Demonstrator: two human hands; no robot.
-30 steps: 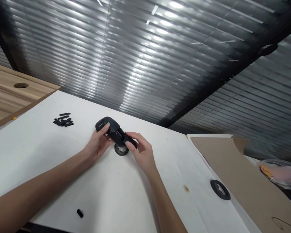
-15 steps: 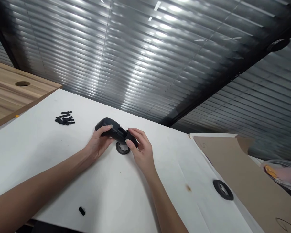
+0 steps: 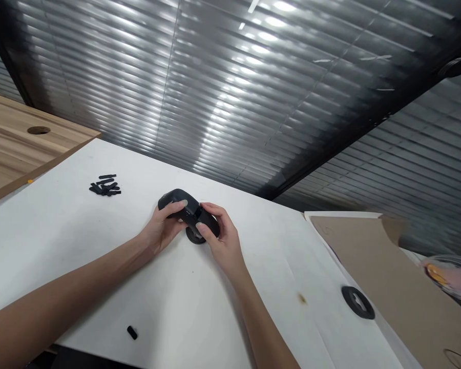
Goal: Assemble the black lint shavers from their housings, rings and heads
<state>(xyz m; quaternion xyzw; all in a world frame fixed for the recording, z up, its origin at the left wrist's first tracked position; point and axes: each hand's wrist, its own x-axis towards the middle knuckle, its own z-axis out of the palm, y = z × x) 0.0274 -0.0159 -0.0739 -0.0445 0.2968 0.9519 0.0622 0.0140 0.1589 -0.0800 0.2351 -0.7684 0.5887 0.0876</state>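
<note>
Above the white table (image 3: pixel 200 318) I hold a black, rounded two-part device (image 3: pixel 184 197); its exact kind I cannot make out. My left hand (image 3: pixel 159 228) grips the larger part, thumb on top and fingers underneath. Wrapped round the smaller black end piece (image 3: pixel 208 220) is my right hand (image 3: pixel 223 237), with its thumb on the near side. A narrow gap shows between the two parts. Just below the device lies a black ring (image 3: pixel 195 237), partly hidden by it and my fingers.
Several small black strips (image 3: pixel 105 187) lie in a pile at the left. A short black piece (image 3: pixel 132 332) is near the front edge. Another black ring (image 3: pixel 358 302) lies at the right, beside brown cardboard (image 3: pixel 384 277). Slatted metallic blinds (image 3: pixel 215 92) rise behind the table.
The end piece in my right hand has come closer to the larger part, and the gap between them has narrowed. The view has shifted slightly.
</note>
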